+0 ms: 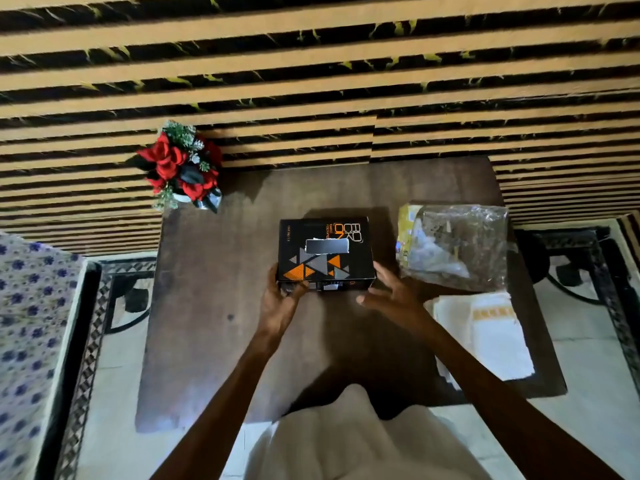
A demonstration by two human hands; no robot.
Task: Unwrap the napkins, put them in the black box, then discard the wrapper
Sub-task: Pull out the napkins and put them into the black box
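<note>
On the lid of the black box (pixel 325 252) I read large orange lettering, "BOXON", facing away from me; the smaller print is illegible.

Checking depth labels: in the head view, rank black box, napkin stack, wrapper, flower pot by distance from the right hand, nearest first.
1. Black box, just left of the right hand
2. Napkin stack, to its right; wrapper, above right: too close to call
3. Flower pot, far left corner

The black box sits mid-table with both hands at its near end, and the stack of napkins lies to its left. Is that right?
Not quite. The head view shows the napkins to the right of the black box, with the left hand and right hand at its near end.
</note>
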